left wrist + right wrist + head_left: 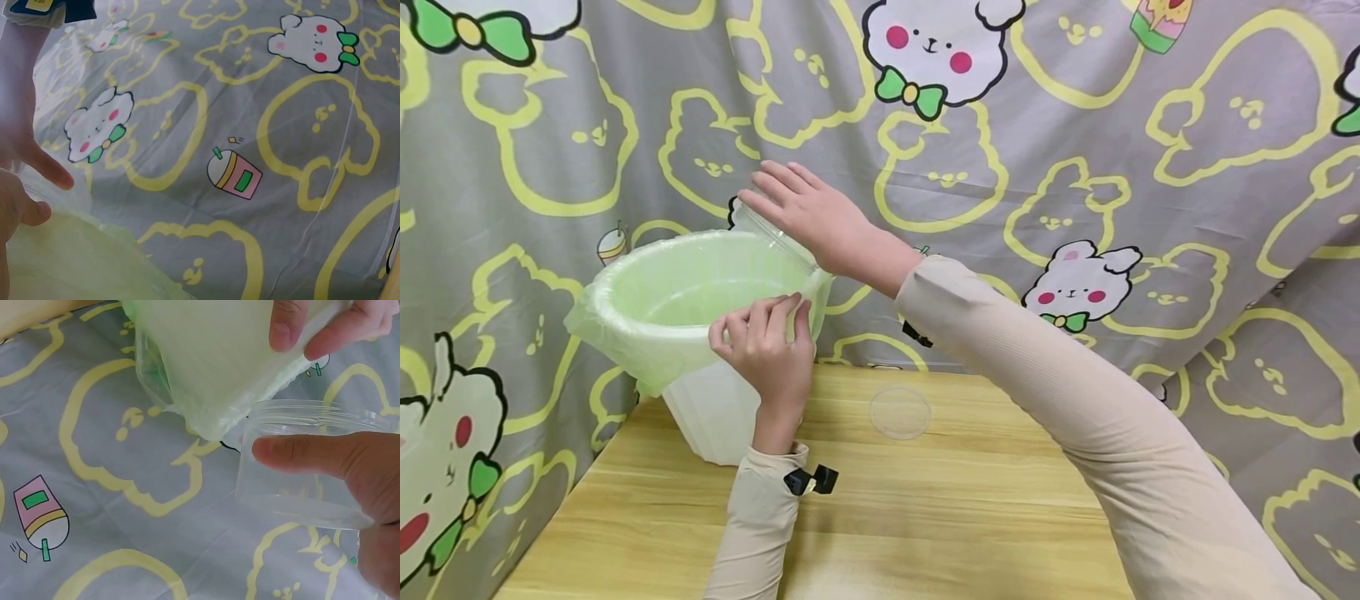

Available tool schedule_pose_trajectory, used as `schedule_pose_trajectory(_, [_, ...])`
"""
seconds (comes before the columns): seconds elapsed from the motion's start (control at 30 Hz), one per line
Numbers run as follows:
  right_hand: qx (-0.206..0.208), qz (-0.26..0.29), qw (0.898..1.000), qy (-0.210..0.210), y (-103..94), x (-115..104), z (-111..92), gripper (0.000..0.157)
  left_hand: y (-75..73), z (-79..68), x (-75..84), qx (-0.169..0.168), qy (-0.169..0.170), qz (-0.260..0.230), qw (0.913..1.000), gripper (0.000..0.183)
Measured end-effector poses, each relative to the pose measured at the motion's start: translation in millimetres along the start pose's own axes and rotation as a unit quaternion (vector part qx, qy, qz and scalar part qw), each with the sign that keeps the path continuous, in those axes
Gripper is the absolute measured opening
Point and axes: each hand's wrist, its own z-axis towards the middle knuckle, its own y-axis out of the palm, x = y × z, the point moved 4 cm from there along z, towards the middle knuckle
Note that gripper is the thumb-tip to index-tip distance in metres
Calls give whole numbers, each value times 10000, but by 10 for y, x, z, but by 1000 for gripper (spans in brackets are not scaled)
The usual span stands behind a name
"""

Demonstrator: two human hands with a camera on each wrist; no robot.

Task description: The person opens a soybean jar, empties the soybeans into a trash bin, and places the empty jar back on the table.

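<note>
A white trash can (711, 412) lined with a pale green plastic bag (677, 358) stands on the left of the table. My left hand (767, 350) grips its near right rim, fingers bent over the bag-covered edge. Over the far right rim, my right hand (820, 221) holds a clear plastic jar (300, 494) tilted, its threaded mouth towards the can. In the right wrist view the thumb lies across the jar's side, and no contents are visible in it. The left wrist view shows only part of a hand beside the green bag (81, 262).
A clear round lid (900, 412) lies flat on the wooden table (940, 500), right of the can. A grey curtain (1060, 108) with cartoon prints hangs close behind and at the sides.
</note>
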Motion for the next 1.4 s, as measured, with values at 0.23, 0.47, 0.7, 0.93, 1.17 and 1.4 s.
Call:
schedule_pose_trajectory(0.23, [121, 392, 9991, 104, -19, 146, -94, 89, 3, 3, 9, 9, -18, 0, 10000, 7])
schedule_pose_trajectory(0.47, [70, 771, 9962, 390, 103, 371, -304, 104, 3, -1, 15, 38, -50, 1, 10000, 7])
schedule_pose_trajectory(0.7, [281, 1513, 9839, 911, 310, 662, -633, 126, 18, -14, 8, 57, -114, -16, 9999, 7])
schedule_pose_trajectory(0.93, [359, 2512, 9530, 1657, 606, 898, -1048, 131, 22, -14, 12, 79, -148, 3, 9999, 7])
schedule_pose_trajectory(1.17, [466, 3646, 8949, 2530, 877, 1082, -1529, 133, 19, -20, 17, 59, -159, -5, 9999, 7])
schedule_pose_trajectory(1.4, [624, 4239, 8503, 3057, 1150, 1158, -1968, 130, 17, -14, 10, 94, -135, -2, 9999, 7])
